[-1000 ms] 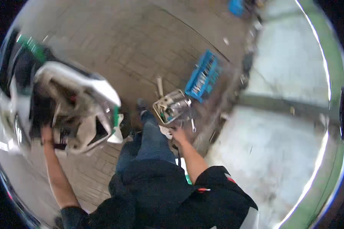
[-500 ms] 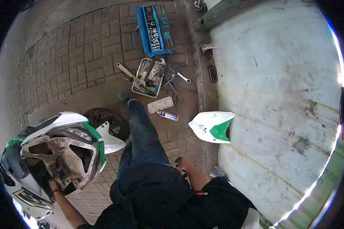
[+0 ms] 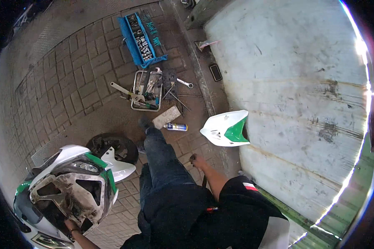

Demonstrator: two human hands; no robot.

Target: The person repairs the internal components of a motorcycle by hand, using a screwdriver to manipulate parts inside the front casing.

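Observation:
On the left stands a white and green motorcycle [image 3: 66, 155] with its dirty, frame-like inner front panel [image 3: 81, 191] exposed. My left hand [image 3: 72, 226] reaches into a dark gap at the lower edge of that panel; its fingertips are hidden there. Off to my right side, over the brick paving, is my right hand [image 3: 199, 161]. Its fingers are curled, and a small dark thing shows at them, too small to name. Beyond this hand, against the pale wall, lies a white and green fairing panel [image 3: 225, 129].
Ahead are a blue toolbox [image 3: 140, 39] of sockets, a metal tray [image 3: 147, 93] of tools, an adjustable wrench [image 3: 124, 89] and a combination wrench [image 3: 185, 83]. A spray can [image 3: 175, 127] lies by a pale block [image 3: 167, 116]. A phone [image 3: 215, 72] rests near the wall [image 3: 286, 83].
The whole view has shifted and turned slightly. My right hand has moved forward a little, toward the fairing panel. My left hand stays in the motorcycle's front.

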